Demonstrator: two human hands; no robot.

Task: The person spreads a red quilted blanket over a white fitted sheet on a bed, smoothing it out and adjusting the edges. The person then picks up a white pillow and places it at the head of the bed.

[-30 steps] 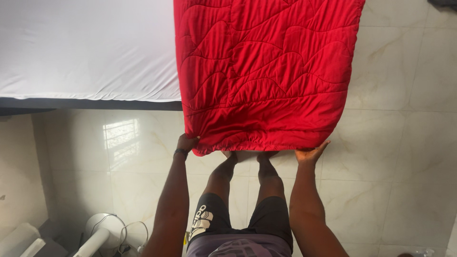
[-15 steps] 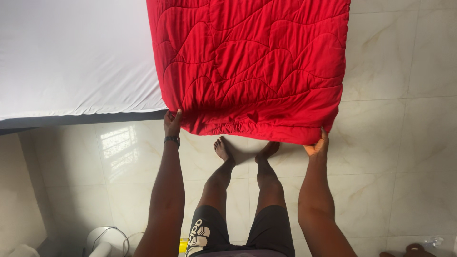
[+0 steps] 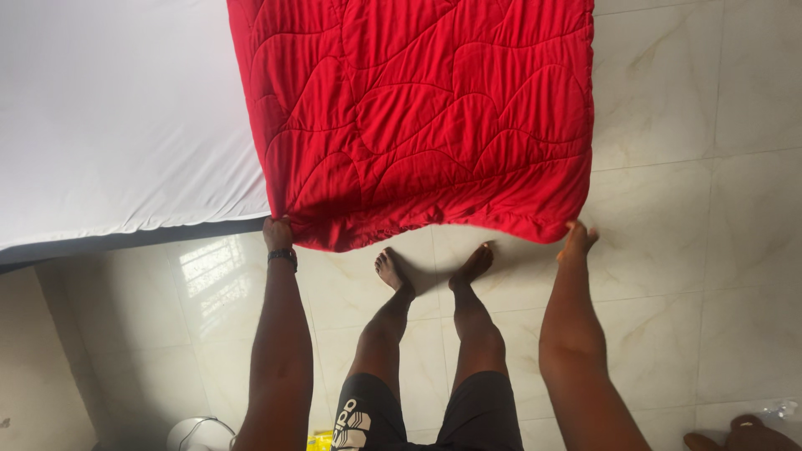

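A red quilted blanket (image 3: 418, 117) is stretched out flat in front of me, folded, with its near edge held up at about waist height. My left hand (image 3: 278, 231) grips the blanket's near left corner; a dark band circles that wrist. At the near right corner, my right hand (image 3: 576, 239) pinches the edge. The blanket's left part overlaps a bed with a white sheet (image 3: 109, 125). My bare feet stand on the tiled floor just below the blanket's near edge.
The bed's dark base edge (image 3: 125, 242) runs along the left. Glossy cream marble tiles (image 3: 693, 250) cover the floor. A white fan base with cable (image 3: 196, 433) sits at the bottom left, a brown object (image 3: 739, 434) at the bottom right.
Both hands have carried the blanket's near edge forward and left, farther over the bed. My arms are more extended, and my feet now show fully below the blanket.
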